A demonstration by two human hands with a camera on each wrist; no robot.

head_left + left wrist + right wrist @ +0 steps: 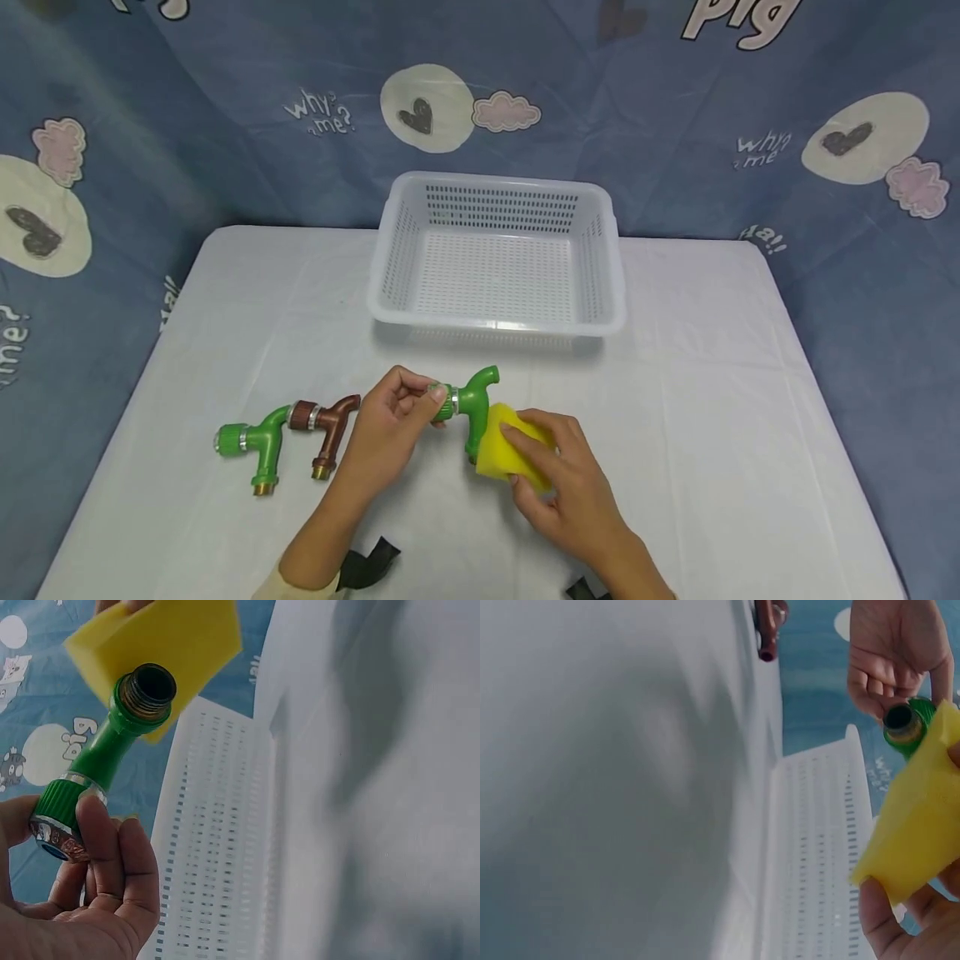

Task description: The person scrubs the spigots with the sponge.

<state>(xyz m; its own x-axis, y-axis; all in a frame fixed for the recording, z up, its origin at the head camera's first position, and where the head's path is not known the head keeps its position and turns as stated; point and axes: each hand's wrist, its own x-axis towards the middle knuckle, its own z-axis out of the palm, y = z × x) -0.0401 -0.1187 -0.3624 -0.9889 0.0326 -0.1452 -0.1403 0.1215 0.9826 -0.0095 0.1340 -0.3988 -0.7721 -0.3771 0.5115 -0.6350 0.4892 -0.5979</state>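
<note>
1. The table [225, 333], under a white cloth, fills the lower half of the head view, with a blue printed cloth hung behind it.
2. A white slotted basket [607, 275] stands at the far middle of the table, nothing in it.
3. The left hand [386, 437] pinches the ribbed end of a green tap [472, 400] between thumb and fingers, lifted just above the table in front of the basket; the left wrist view shows the fingers [97, 840] curled round that end and the brass threaded mouth pointing toward the camera.
4. The right hand [562, 492] grips a yellow sponge [502, 450], fingers on top, pressed against the tap's lower stem.
5. A second green tap [258, 442] lies on the table to the left of the left hand, brass end toward the near edge.
6. A brown tap [330, 425] lies just beside it on the right, the two touching at their heads.
</note>
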